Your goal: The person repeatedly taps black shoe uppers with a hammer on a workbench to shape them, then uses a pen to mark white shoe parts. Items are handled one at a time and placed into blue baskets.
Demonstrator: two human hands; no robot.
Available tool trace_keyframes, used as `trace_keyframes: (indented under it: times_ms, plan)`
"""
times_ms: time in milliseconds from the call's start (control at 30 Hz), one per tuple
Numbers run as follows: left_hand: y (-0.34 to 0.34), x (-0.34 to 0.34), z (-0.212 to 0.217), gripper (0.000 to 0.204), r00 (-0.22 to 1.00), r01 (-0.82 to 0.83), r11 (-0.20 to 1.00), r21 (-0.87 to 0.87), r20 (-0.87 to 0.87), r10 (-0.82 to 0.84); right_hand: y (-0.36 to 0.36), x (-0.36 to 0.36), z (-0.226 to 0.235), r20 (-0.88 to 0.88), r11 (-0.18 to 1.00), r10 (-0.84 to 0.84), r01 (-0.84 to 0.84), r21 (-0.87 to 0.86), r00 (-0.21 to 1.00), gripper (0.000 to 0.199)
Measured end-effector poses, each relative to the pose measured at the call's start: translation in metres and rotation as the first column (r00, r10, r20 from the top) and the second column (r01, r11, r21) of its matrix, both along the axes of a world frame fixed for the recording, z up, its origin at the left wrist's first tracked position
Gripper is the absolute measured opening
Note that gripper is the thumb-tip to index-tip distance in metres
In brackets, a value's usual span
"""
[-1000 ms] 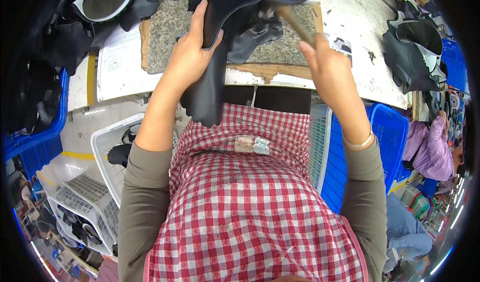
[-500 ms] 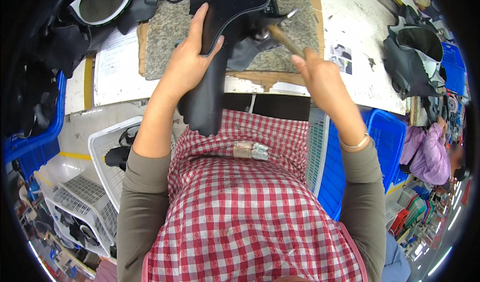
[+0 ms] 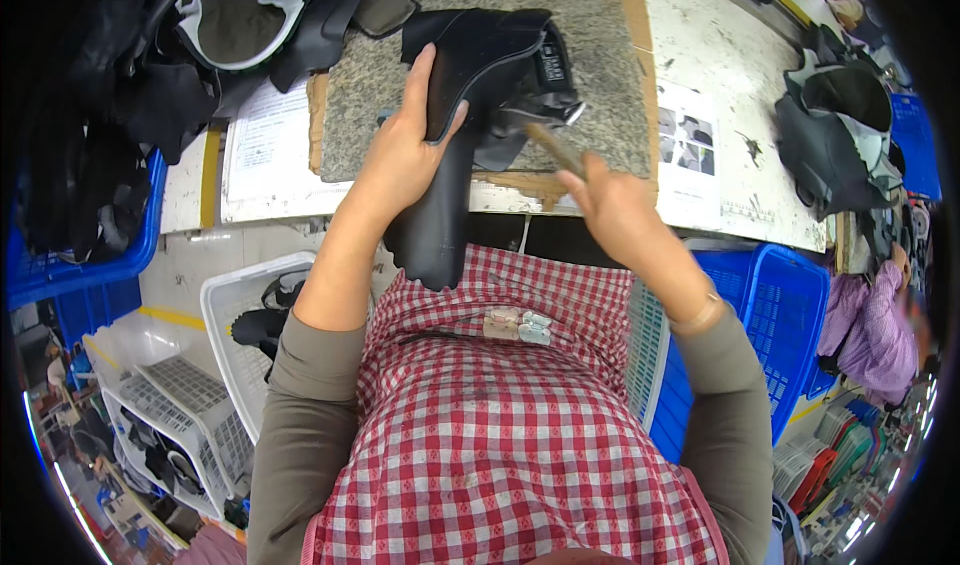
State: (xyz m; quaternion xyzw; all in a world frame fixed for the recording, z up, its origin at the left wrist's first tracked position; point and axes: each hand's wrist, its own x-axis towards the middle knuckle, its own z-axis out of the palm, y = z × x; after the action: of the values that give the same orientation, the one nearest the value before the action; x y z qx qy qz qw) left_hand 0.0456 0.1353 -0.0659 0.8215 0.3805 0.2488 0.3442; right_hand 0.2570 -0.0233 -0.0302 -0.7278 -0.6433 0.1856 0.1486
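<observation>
My left hand [image 3: 398,160] grips a black leather boot upper [image 3: 445,230], fingers along one side and thumb on the other. The upper lies partly on a grey stone slab [image 3: 610,70], and its scalloped end hangs over the table edge towards me. In my right hand [image 3: 622,215] is a hammer [image 3: 553,148] with a wooden handle. Its metal head is blurred beside the seamed edge of the upper; whether it touches the leather I cannot tell. A dark printed patch [image 3: 552,63] shows along that edge.
Black boot parts [image 3: 175,105] are heaped at the left, with another boot upper [image 3: 835,135] at the right. Papers [image 3: 270,140] lie on the white table [image 3: 765,200]. Beneath stand a white basket [image 3: 222,315] and blue crates [image 3: 790,295]. A person in purple [image 3: 880,335] sits far right.
The hammer has come nearer to me and a little left relative to the boot upper. My left hand keeps its hold. The whole view has shifted slightly.
</observation>
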Motion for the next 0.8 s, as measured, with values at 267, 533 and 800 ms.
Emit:
trace_keyframes:
  times_ms: [267, 533, 800]
  plan:
    - [0.064, 0.026, 0.15, 0.054, 0.624, 0.76, 0.243, 0.604, -0.782, -0.009, -0.036, 0.012, 0.019, 0.008, 0.919, 0.047, -0.046, 0.392, 0.999, 0.037]
    - [0.023, 0.071, 0.108, 0.074, 0.872, 0.489, 0.636, 0.597, -0.35, -0.342, -0.043, 0.019, -0.022, -0.008, 0.954, -0.165, 0.161, 0.251, 0.986, 0.036]
    - [0.032, 0.049, 0.027, 0.063, 0.909, 0.416, 0.815, 0.403, -0.145, -0.392, -0.047, 0.025, -0.03, -0.096, 0.961, -0.203, 0.217, 0.174, 0.975, 0.036]
